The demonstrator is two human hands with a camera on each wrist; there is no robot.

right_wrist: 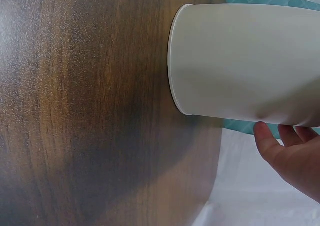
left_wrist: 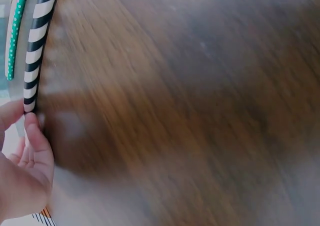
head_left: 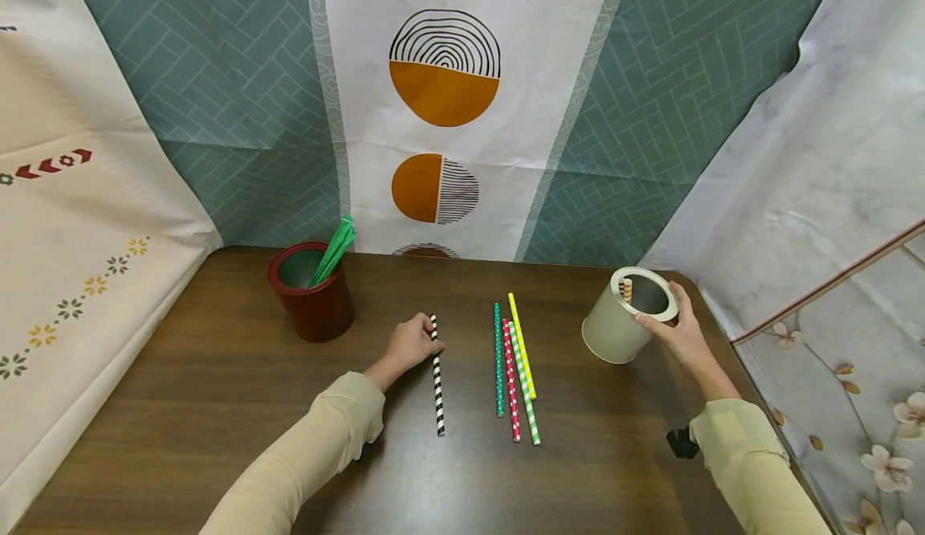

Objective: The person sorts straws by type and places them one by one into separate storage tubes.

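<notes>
A black-and-white striped paper straw (head_left: 438,394) lies on the table, and my left hand (head_left: 413,344) pinches it near its far end. In the left wrist view, thumb and fingertips meet at the tip of that straw (left_wrist: 37,51). My right hand (head_left: 682,334) grips the off-white canister (head_left: 610,330) by its rim and right side. Its fingers (right_wrist: 267,141) touch the canister's wall in the right wrist view. Inside the canister stand an orange-striped straw (head_left: 627,289) and a dark-striped one. Between the hands lie a teal dotted straw (head_left: 499,366), a pink dotted one (head_left: 511,382), a green-striped one (head_left: 526,390) and a yellow one (head_left: 523,346).
At the back left stands a dark red canister (head_left: 318,302) with a green bundle (head_left: 336,250) leaning in it. The brown wooden table (head_left: 181,406) meets patterned cloths (head_left: 448,133) at the back and both sides. A black band (head_left: 682,443) shows by the right sleeve.
</notes>
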